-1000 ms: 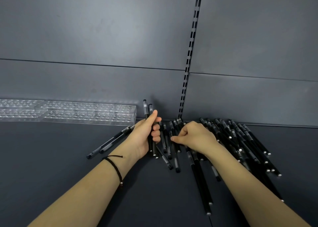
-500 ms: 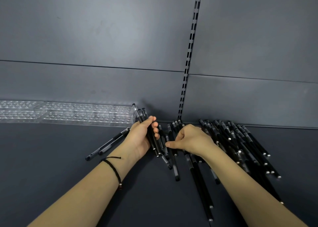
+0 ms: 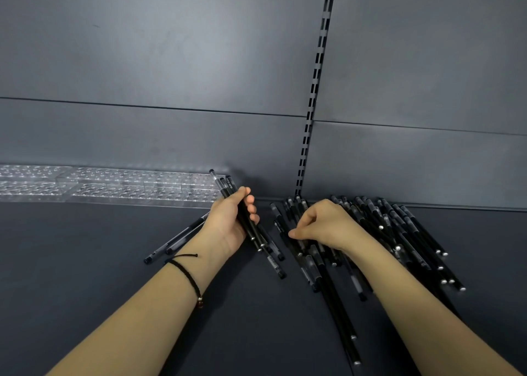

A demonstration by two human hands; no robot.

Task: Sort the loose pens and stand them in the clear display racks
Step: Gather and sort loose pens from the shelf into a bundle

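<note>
My left hand [image 3: 229,223] grips a small bundle of black pens [image 3: 228,189], their caps tilted up and to the left. My right hand [image 3: 322,226] rests on the pile of loose black pens [image 3: 399,233] with thumb and fingers pinched together at a pen's barrel; whether it holds the pen I cannot tell. Two pens [image 3: 176,240] lie apart, left of my left wrist. The clear display racks [image 3: 114,186] with rows of holes stand empty along the back wall at the left, just behind the bundle's tips.
The dark shelf [image 3: 85,276] runs wide in front of the racks. A slotted upright [image 3: 313,90] splits the grey back panel above the pile. Several long pens [image 3: 339,318] stretch toward the front edge beside my right forearm.
My left hand has tilted its bundle leftward and shifted slightly toward the racks. My right hand has slid a little left over the pile, fingers pinching lower.
</note>
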